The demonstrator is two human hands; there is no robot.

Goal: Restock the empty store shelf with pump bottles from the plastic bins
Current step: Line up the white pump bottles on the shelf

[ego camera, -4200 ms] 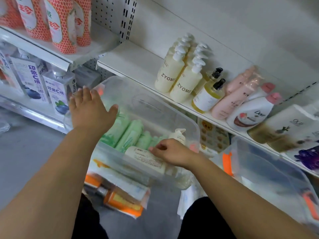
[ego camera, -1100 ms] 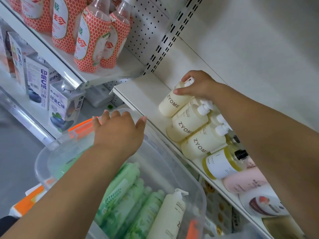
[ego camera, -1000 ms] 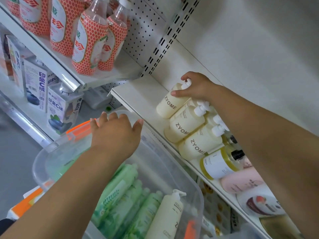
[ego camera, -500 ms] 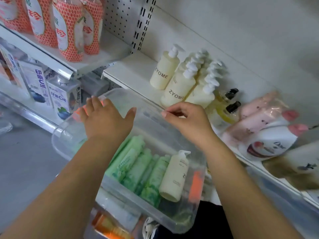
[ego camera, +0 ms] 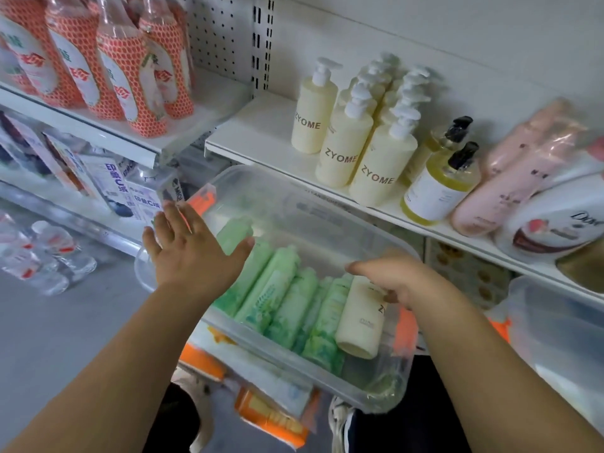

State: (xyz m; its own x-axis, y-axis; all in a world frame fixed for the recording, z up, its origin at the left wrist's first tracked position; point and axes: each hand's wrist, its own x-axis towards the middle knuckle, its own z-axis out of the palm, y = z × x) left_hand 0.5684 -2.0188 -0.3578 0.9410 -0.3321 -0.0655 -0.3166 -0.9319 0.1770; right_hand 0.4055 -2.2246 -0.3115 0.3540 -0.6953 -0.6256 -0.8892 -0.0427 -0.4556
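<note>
Tall clear bottles in red-and-white honeycomb sleeves stand in a row at the upper left, above blue-and-white cartons printed with berries. Small clear water bottles with red labels lie on the grey floor at the left. At the right, pale pink bottles lean beside a white Dove bottle.

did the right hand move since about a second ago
Yes. The right hand has left the leftmost ZYOME bottle on the shelf and dropped down into the clear bin, over the cream bottle lying there.
</note>
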